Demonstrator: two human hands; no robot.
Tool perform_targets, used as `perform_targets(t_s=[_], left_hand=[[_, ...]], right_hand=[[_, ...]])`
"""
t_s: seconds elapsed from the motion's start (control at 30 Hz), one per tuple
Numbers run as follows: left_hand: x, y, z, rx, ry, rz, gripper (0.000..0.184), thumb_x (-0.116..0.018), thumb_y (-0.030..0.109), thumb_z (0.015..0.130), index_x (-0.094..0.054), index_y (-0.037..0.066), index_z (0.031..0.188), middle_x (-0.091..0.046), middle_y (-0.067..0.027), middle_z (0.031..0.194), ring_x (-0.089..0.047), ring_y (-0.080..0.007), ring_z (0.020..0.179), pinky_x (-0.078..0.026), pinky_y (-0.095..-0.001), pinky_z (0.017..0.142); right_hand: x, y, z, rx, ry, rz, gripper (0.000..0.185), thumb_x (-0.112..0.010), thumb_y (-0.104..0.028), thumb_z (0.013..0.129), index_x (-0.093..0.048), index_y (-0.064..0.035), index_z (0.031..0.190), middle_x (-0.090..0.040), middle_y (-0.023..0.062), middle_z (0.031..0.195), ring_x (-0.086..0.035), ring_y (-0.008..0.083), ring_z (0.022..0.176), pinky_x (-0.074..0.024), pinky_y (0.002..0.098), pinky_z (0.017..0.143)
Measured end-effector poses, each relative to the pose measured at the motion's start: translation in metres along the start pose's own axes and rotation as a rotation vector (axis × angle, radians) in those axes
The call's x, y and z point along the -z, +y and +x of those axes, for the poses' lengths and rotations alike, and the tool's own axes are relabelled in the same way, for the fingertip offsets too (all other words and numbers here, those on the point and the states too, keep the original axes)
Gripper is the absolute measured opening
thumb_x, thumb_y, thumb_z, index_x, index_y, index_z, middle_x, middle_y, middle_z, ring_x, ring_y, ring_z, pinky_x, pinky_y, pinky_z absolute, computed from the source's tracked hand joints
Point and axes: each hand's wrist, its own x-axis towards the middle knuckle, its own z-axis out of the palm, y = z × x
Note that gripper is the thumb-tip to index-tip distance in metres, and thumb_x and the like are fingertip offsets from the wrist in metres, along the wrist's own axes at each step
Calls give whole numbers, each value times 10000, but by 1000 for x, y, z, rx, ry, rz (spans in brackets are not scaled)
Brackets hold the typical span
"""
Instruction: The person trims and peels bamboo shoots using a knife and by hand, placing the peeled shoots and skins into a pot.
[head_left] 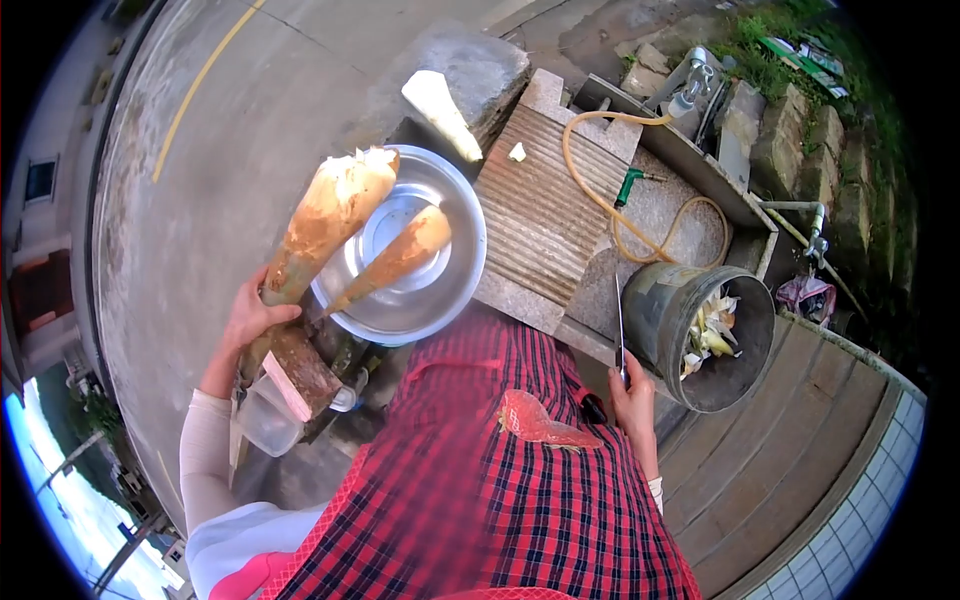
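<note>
My left hand (250, 312) is wrapped around the lower end of a large bamboo shoot (332, 220), its cut pale end pointing up and away over the basin's left side. A smaller, pointed bamboo shoot (392, 258) lies in the metal basin (462, 270), its thick end to the upper right. In my right hand (632, 398) is a knife (620, 325), its thin blade pointing away from me beside the bucket. A peeled white bamboo shoot (440, 112) rests on the stone block beyond the basin.
A ridged stone washboard (535, 190) holds a small white scrap (516, 152). Behind it lie a yellow hose (568, 150) and a green spray nozzle (628, 188). A dark bucket (650, 325) with peelings (712, 335) tilts at the right. A log (305, 365) and plastic container (268, 425) sit at left.
</note>
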Motion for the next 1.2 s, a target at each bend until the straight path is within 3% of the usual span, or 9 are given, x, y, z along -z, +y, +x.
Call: perform_targets(t_s=[0.13,0.17,0.23,0.4,0.47,0.63,0.83,1.03,1.2], left_hand=[[7,68,-51,-87,182,45,744,-771,149,587,-479,-35,1246,-592,-113,1118,-557,-176,1015,-424,-308,906],[0,84,-59,-133,205,55,749,-770,143,591,-471,-36,1254,-588,-116,1126,-555,-177,1022,-423,-310,908],[-29,109,-64,-213,179,6,777,-773,143,594,-448,-38,1276,-580,-120,1142,-548,-184,1044,-418,-316,920],[-157,173,-78,-408,-48,19,841,-762,132,594,-392,-45,1328,-537,-138,1222,-521,-218,1127,-396,-328,958],[-217,207,-85,-469,-143,79,912,-781,81,535,-372,-24,1344,-505,-156,1254,-495,-247,1161,-376,-346,983],[-358,273,-91,-736,-294,443,921,-809,128,527,-371,-45,1318,-550,-189,1038,-524,-338,979,-418,-372,888],[-482,336,-82,-849,-346,865,892,-773,157,565,-326,-152,1273,-573,-233,971,-520,-371,941,-449,-387,830],[-571,338,-60,-793,-211,1255,883,-729,168,608,-284,-143,1305,-584,-207,980,-532,-348,947,-500,-358,794],[-585,353,-66,-510,-330,1221,1080,-820,360,569,-227,-126,1329,-568,-235,1074,-515,-350,1086,-481,-368,854]], right_hand=[[8,4,11,-78,11,246,386,-589,-100,836,-539,27,1196,-508,42,572,-471,82,486,-391,264,473],[14,6,14,-26,9,270,384,-573,-85,843,-531,26,1208,-521,-9,590,-467,59,485,-392,243,468],[30,14,17,10,-1,482,405,-553,-86,894,-463,-8,1281,-541,-20,669,-473,40,502,-392,195,441],[133,34,0,59,318,865,345,-519,-81,917,-458,24,1240,-573,44,802,-502,73,560,-433,211,487],[179,73,-10,119,415,1011,317,-500,-100,926,-468,22,1217,-576,49,829,-509,80,578,-441,216,495],[249,169,-50,101,446,1028,297,-481,-100,929,-474,23,1199,-584,55,845,-513,78,585,-450,211,506],[253,215,-68,-60,294,1017,200,-502,-104,915,-527,4,1080,-586,35,783,-514,74,554,-438,209,489],[248,222,-45,-139,210,741,153,-526,-149,901,-531,-21,985,-555,12,661,-515,69,474,-402,213,420],[237,225,-27,-212,118,709,177,-564,-189,893,-527,-21,936,-552,19,636,-517,77,452,-390,224,388]])
